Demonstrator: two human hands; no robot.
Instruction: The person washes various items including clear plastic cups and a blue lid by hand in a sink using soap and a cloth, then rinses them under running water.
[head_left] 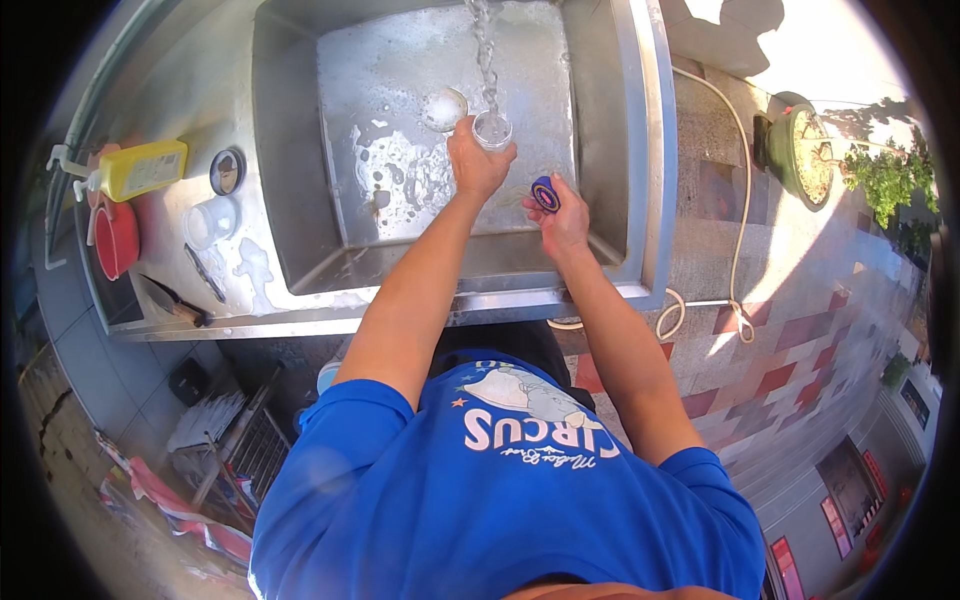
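Water (487, 60) pours down into a small clear jar (493, 129) over the steel sink (610, 200). My left hand (478, 165) is closed around that jar, its mouth facing up into the stream. To the right and a little nearer, my right hand (563, 215) grips a dark blue lid (545, 194) with a printed oval on it. The lid is apart from the jar. Beyond my left hand, the round drain (443, 108) shows in the sink floor, with white foam (400, 170) to the left of and below it.
On the left counter stand a yellow pump bottle (145, 170), a red cup (118, 240), a clear container (211, 222), a round dark-rimmed lid (227, 171) and a knife (175, 303). A pale hose (746, 200) lies on the tiled ground at right, near a green planter (797, 155).
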